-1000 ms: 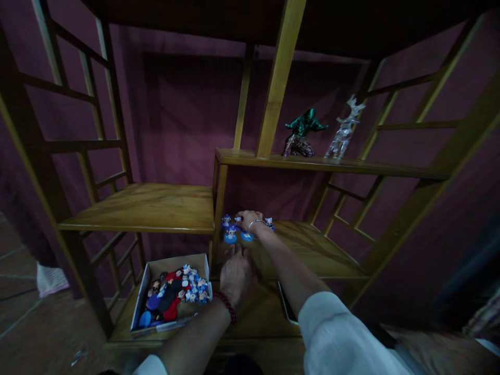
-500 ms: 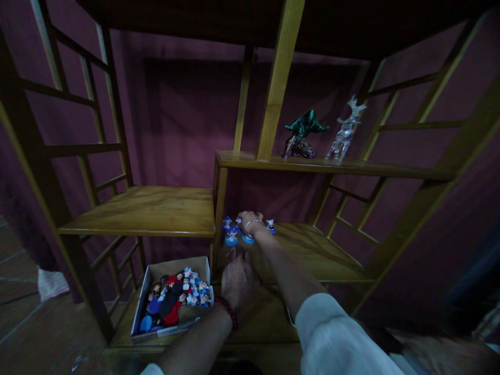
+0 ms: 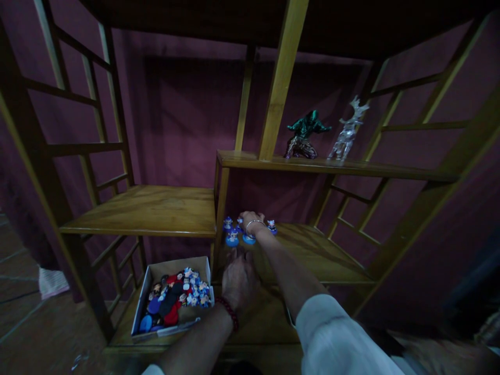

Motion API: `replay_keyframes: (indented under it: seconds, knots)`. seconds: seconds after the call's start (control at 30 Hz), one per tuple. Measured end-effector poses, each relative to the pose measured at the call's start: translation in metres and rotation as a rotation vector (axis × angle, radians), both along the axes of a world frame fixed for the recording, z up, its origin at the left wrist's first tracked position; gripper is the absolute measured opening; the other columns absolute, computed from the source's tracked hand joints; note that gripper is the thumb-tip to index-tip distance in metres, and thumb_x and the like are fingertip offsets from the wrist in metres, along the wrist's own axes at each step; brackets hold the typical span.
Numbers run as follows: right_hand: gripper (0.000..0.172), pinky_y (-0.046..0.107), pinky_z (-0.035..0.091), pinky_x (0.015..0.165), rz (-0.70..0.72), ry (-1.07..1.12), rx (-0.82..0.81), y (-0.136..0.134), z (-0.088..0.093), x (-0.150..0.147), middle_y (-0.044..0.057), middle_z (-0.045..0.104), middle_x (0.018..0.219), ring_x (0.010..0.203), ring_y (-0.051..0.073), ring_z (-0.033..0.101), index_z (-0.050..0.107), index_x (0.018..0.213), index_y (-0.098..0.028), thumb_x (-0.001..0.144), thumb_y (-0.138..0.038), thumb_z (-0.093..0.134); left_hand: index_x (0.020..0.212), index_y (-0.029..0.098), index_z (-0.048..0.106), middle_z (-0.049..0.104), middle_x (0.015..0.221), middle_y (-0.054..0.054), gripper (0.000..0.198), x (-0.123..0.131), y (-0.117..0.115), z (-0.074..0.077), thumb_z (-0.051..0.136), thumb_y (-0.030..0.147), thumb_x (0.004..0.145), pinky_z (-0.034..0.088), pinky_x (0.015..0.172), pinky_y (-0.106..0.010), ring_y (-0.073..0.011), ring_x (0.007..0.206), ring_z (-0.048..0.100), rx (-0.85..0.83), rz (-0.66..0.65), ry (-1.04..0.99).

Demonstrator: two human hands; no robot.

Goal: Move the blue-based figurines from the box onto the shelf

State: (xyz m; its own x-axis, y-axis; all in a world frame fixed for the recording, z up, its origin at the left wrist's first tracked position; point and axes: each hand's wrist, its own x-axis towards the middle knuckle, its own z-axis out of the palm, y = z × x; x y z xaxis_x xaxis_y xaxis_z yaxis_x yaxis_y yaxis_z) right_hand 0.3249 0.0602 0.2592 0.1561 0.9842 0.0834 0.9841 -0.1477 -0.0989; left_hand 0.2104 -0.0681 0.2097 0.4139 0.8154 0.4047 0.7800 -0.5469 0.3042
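Observation:
Small blue-and-purple cartoon figurines on round bases stand in a cluster on the lower right shelf [image 3: 312, 250]. One figurine [image 3: 232, 237] is at the front left of the cluster, and another figurine [image 3: 271, 225] stands just right of my right hand [image 3: 252, 221]. That hand, with a bracelet at the wrist, reaches over the cluster from behind the front row. Its fingers are bent downward, and whatever is between them is hidden. My left hand [image 3: 239, 278], wearing a dark red bead bracelet, rests at the shelf's front edge, fingers stretched forward and apart, below the front figurines.
An open cardboard box [image 3: 140, 302] full of mixed figurines sits on the bottom board at left. Above right, a green-topped kneeling statuette [image 3: 307, 134] and a clear deer-headed statuette [image 3: 347, 133] stand on the upper shelf [image 3: 359, 167]. An upright post [image 3: 279, 83] rises from that shelf.
The view has shifted very slightly. Both hands keep nearly the same places, and the figurines stand as before.

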Motion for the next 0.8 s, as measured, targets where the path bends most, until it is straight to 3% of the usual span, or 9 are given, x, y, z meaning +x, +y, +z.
replay_keyframes:
  seconds: [0.43,0.67,0.8]
  knots:
    - [0.03,0.037,0.028,0.089,-0.021,0.046,0.034,-0.009,0.002,0.001,0.003,0.061,0.104,0.099,0.02,0.052,0.058,0.099,-0.029,0.069,-0.032,0.056,0.092,0.016,0.051,0.05,0.096,-0.008,0.02,0.0,-0.001,0.003,0.038,0.014,0.077,0.035,0.086,-0.033,-0.0204,0.097,0.045,-0.003,0.0,0.04]
    - [0.035,0.029,0.036,0.081,-0.065,0.032,0.258,-0.033,0.006,0.012,0.006,0.063,0.1,0.096,0.02,0.053,0.055,0.107,-0.024,0.077,-0.037,0.045,0.096,0.014,0.049,0.048,0.098,-0.009,0.022,0.002,0.001,-0.001,0.038,0.011,0.078,0.036,0.086,-0.032,-0.0188,0.097,0.044,0.039,0.022,0.11]
    - [0.032,0.025,0.038,0.078,-0.117,0.078,0.395,-0.053,-0.002,0.02,0.006,0.062,0.099,0.093,0.018,0.054,0.056,0.104,-0.022,0.08,-0.035,0.041,0.092,0.013,0.049,0.048,0.096,-0.009,0.02,0.001,-0.001,0.0,0.04,0.009,0.074,0.035,0.086,-0.033,-0.0199,0.096,0.043,0.024,0.009,0.095]
